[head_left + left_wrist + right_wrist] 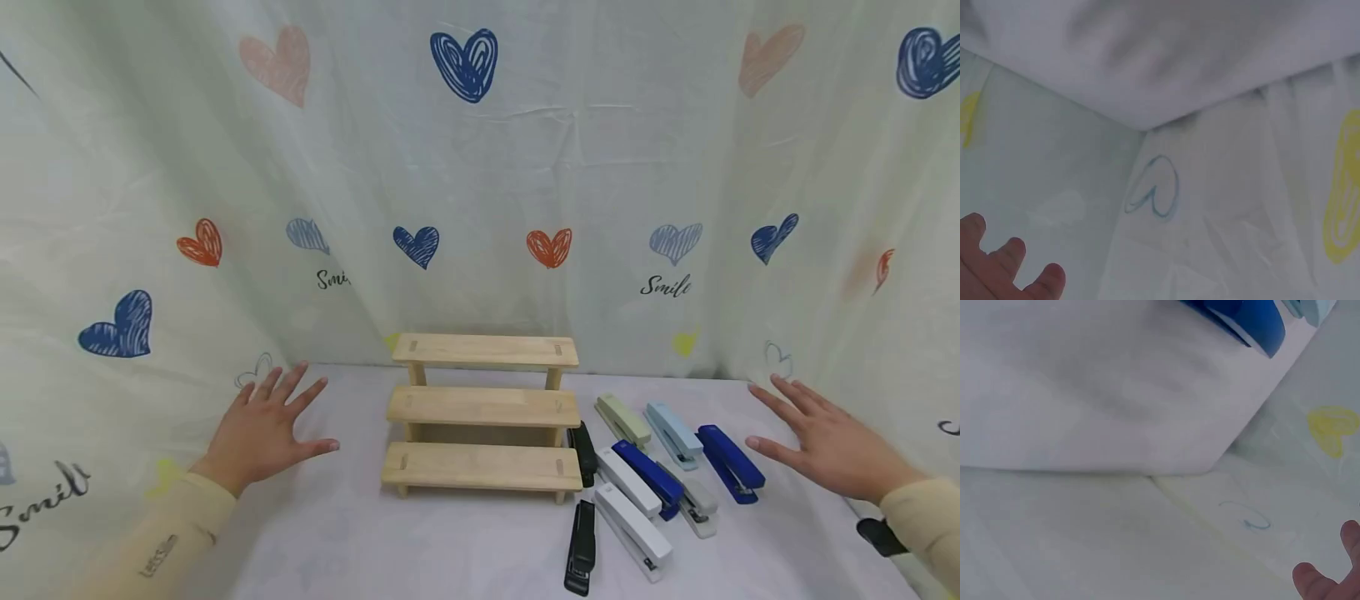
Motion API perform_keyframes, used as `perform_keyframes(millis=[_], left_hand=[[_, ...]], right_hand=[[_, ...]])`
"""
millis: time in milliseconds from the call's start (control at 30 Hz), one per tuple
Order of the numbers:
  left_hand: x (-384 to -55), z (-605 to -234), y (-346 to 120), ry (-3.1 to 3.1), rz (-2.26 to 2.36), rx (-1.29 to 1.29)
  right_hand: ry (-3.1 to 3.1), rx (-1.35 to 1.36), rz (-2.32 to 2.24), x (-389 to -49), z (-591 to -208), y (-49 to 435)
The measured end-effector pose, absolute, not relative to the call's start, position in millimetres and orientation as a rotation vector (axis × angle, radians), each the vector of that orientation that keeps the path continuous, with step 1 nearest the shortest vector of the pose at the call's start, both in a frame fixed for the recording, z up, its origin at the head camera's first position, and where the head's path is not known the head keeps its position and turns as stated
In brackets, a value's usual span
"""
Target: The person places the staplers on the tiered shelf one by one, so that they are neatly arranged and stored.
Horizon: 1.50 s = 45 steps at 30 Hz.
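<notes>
Left hand (262, 433) and right hand (840, 442) are both spread wide near the side edges of the counter (450, 550). Staplers (648, 479) crowd right of the wooden rack (483, 408); way more room on its left tbh.

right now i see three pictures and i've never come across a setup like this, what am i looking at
No machine here, just a person's bare left hand and right hand, fingers spread, holding nothing. The wide picture comes from a camera on the head; the other two come from a camera on each wrist. On the white table stands a wooden three-step rack, with black, white, blue, pale green and light blue staplers grouped to its right.
</notes>
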<state>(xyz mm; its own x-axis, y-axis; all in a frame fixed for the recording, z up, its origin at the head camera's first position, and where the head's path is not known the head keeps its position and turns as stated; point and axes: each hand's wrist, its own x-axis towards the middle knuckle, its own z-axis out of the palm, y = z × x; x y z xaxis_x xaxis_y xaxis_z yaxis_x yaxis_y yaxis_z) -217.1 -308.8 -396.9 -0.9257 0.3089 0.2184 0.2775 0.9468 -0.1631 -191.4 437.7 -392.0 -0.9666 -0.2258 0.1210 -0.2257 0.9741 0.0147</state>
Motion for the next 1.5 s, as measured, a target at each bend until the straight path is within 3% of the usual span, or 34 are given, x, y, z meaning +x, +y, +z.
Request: perform_keyframes(millis=[800,1500], left_hand=[[-221.4,-447.5,-200.7,-2.832,-0.584,-0.466],[-220.9,-445.9,-197.7,-2.830,-0.682,-0.530]], right_hand=[[-3.194,0.153,0.606,-169.4,-442.0,418.4],[-3.151,0.048,1.738,-184.9,-453.4,446.9]])
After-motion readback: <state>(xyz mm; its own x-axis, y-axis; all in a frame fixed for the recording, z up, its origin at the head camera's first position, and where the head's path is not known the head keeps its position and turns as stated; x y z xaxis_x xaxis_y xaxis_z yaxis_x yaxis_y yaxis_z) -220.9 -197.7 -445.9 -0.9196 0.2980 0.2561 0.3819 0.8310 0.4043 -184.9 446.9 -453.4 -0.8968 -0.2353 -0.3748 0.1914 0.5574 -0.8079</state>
